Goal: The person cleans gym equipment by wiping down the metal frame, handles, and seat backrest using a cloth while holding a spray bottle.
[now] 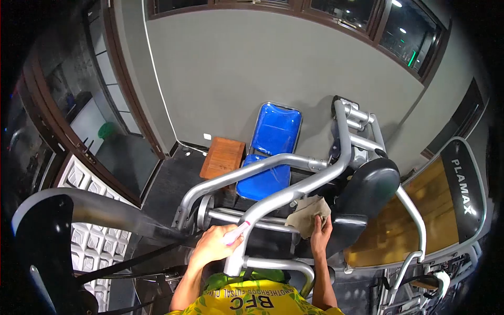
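Observation:
My left hand [216, 244] is closed around a slim white-and-pink object [237, 233], whose exact kind I cannot make out. It is right beside the bent silver tube frame [283, 195] of a gym machine. In my right hand [320, 236] a beige-grey cloth [304, 216] is gripped between thumb and fingers, hanging loosely over the machine. Close to the cloth on the right is the machine's black padded seat [367, 191].
A blue folding chair [274, 128] and a brown wooden stool [222, 157] stand by the grey wall [220, 68]. On the right rises a tinted machine panel [409, 226] marked PLAMAX. A brown-framed glass door [113, 100] is at left.

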{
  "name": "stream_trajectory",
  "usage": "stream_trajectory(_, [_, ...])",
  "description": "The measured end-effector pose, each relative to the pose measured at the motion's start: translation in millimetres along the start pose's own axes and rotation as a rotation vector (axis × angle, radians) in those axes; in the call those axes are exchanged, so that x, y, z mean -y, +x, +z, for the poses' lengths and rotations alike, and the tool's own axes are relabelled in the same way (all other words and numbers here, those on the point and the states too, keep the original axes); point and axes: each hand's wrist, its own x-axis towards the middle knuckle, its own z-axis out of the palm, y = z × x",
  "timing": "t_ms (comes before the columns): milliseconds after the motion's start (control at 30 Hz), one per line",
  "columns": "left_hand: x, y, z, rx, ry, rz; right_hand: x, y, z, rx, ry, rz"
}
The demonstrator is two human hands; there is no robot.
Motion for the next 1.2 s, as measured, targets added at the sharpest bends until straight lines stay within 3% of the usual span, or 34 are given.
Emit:
stream_trajectory(200, [-22, 23, -1, 0.063, -0.028, -0.037, -5, -4, -21, -0.225, -0.013, 0.044])
stream_trajectory(700, [-69, 69, 13, 0.05, 0.052, 0.182, -20, -39, -58, -0.35, -0.062, 0.052])
stream_trajectory(1200, [-109, 92, 30, 0.023, 0.004, 0.195, -13, -30, -61, -0.357, -0.096, 0.051])
